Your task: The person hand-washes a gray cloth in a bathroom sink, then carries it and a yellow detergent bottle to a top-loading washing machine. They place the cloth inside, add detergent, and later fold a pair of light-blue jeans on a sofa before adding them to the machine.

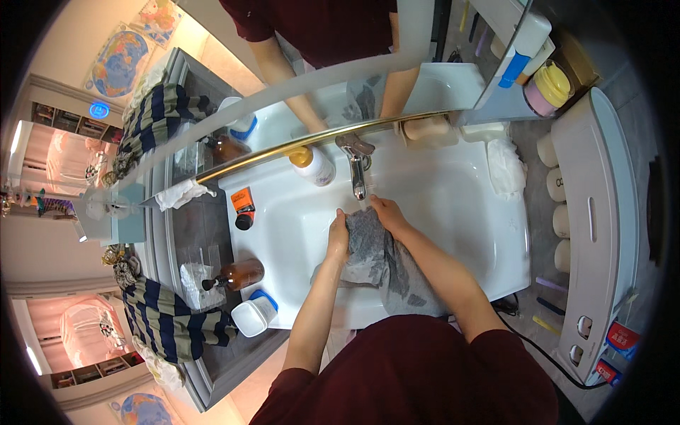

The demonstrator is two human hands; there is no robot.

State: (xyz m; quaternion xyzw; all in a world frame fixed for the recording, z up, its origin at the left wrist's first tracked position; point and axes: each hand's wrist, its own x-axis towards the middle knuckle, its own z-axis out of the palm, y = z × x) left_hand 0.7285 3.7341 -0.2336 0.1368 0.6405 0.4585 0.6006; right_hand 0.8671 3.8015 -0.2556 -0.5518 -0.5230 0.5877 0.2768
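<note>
A grey cloth (366, 241) with dark wet patches is stretched between my hands under the chrome faucet (357, 164). My left hand (338, 236) grips its left upper edge, thumb on top. On the other side, my right hand (390, 217) holds the upper right corner close to the spout, where water seems to run onto the fabric. The lower part of the cloth drapes over the front rim of the white sink (451, 223) against my body. My fingers beneath the cloth are hidden.
Behind the faucet runs a mirror's gold lower edge (319, 135). A white pump bottle (316, 167), an orange box (242, 200) and an amber bottle (244, 273) stand on the left side. At the right are a soap bar (425, 129), a crumpled white bag (506, 169) and a wall rack (589, 223).
</note>
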